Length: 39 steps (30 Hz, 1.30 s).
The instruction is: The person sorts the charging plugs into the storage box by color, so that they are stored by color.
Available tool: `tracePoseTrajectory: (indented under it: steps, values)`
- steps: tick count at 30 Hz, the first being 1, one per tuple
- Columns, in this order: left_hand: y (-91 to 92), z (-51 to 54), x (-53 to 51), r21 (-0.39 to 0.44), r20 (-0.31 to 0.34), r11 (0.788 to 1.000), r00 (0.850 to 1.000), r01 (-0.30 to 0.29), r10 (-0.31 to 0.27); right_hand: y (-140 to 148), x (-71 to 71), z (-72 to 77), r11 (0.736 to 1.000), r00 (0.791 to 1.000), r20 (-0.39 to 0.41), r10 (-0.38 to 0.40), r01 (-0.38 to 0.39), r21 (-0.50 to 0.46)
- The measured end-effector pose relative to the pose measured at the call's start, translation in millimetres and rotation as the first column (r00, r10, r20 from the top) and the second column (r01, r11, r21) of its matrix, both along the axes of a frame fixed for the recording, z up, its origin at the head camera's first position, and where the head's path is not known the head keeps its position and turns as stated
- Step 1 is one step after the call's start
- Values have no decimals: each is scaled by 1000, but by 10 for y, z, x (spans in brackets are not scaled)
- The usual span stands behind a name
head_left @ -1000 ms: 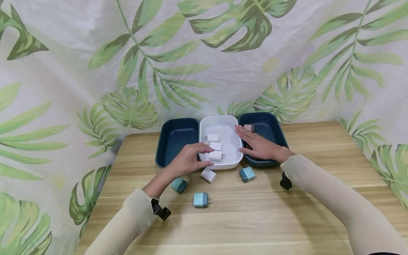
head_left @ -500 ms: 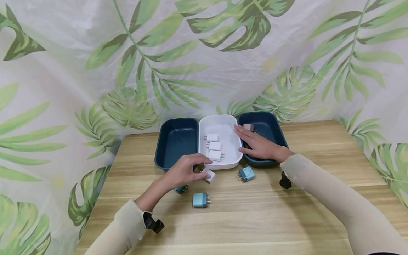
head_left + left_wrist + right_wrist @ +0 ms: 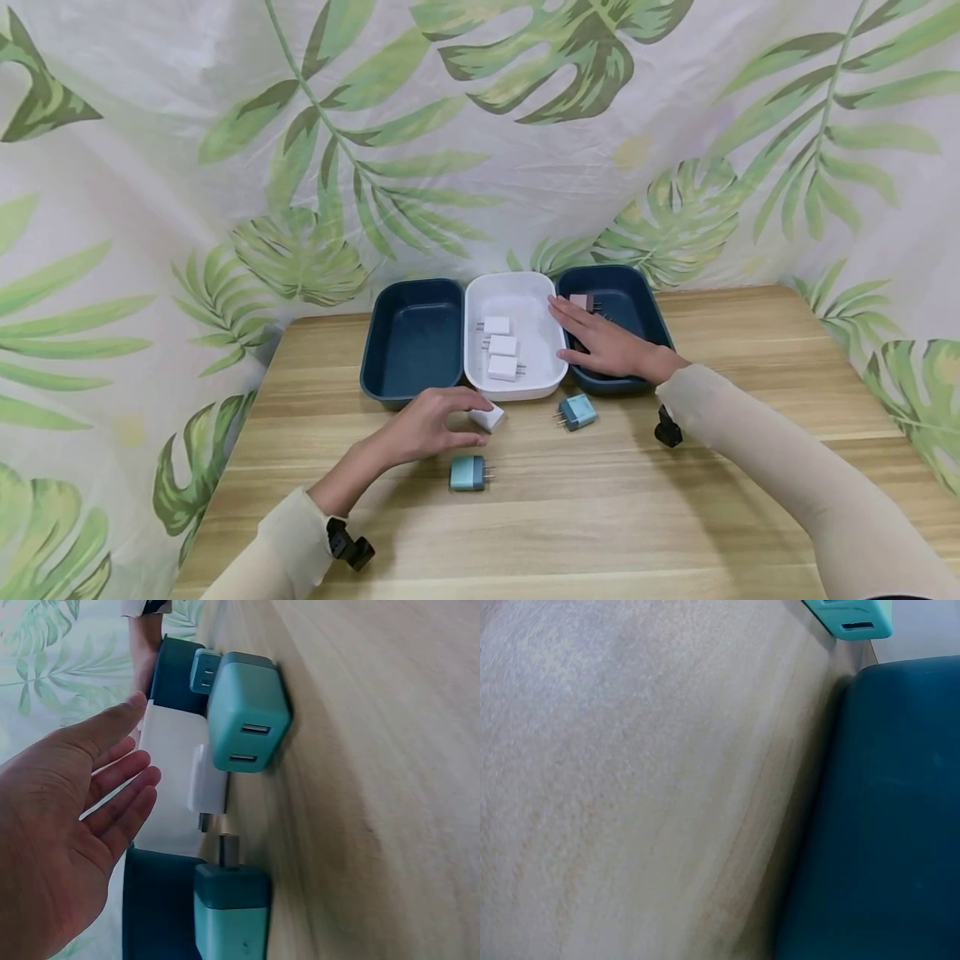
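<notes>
In the head view my left hand, fingers spread and holding nothing, hovers around a white charger that lies in front of the white tray. The left wrist view shows that hand with thumb and fingers apart, beside the white charger. My right hand lies flat over the left rim of the right dark blue tray, fingertips at the white tray's edge. Several white chargers lie in the white tray.
A teal charger lies nearer the front, another teal one before the right tray. A pinkish charger is in the right tray. The left dark blue tray adjoins the white one. Leaf-patterned cloth hangs behind.
My left hand has moved back from over the white tray, down toward the table and the white charger, now covering the leftmost teal charger. My right hand has stayed in place.
</notes>
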<state>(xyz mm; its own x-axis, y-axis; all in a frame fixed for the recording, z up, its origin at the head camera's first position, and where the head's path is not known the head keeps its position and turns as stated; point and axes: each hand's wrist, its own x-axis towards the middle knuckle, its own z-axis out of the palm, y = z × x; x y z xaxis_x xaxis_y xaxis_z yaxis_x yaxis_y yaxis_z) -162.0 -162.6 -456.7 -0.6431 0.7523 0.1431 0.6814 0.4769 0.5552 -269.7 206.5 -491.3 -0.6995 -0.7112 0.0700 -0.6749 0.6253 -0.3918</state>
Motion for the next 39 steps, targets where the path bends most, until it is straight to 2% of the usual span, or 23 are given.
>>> tracePoseTrajectory:
  steps: [8,19,30,39]
  values:
    - [-50,-101,10,-65,3,998,1000,-3,3,-12,16,6,1000,1000,3,1,-1,-14]
    - [-78,-221,-13,-45,1,999,1000,-11,11,-11,18,-1,1000,1000,-5,5,-5,-11]
    - [-51,-222,4,-81,16,997,1000,-19,20,-14,18,6,1000,1000,3,-6,6,0]
    - [-26,-237,23,-67,3,998,1000,-23,23,-9,8,-9,1000,1000,7,-11,11,0]
